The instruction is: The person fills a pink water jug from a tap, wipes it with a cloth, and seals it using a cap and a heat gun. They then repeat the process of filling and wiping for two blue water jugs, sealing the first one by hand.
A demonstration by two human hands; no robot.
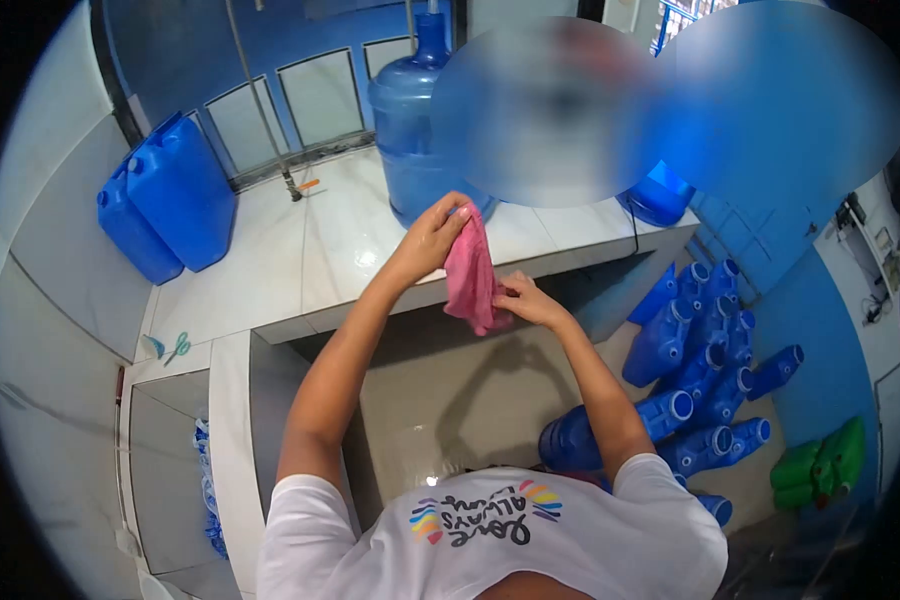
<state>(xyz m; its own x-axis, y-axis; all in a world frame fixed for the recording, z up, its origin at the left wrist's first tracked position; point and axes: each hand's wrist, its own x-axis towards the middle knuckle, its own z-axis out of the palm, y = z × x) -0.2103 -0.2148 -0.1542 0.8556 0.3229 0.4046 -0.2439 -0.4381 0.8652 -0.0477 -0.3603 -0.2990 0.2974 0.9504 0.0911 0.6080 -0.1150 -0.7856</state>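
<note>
Head view shows your left hand (432, 236) raised above the front edge of the white tiled counter (300, 250), its grip pinching the top of a pink cloth (470, 275) so that the cloth hangs down in folds. Your right hand (526, 298) sits lower and just to the right, its grip pinched on the cloth's lower edge. The cloth hangs between your two hands, in front of the counter edge and clear of its surface.

Behind your left hand a large round blue water bottle (415, 130) stands upright on the counter. Two blue rectangular jerrycans (170, 195) stand at the counter's far left corner, against the wall. A pair of scissors (178, 347) lies on the lower ledge at the left. On the floor to your right, a heap of blue containers (700, 380) lies on its side, with green ones (820, 465) beyond it.
</note>
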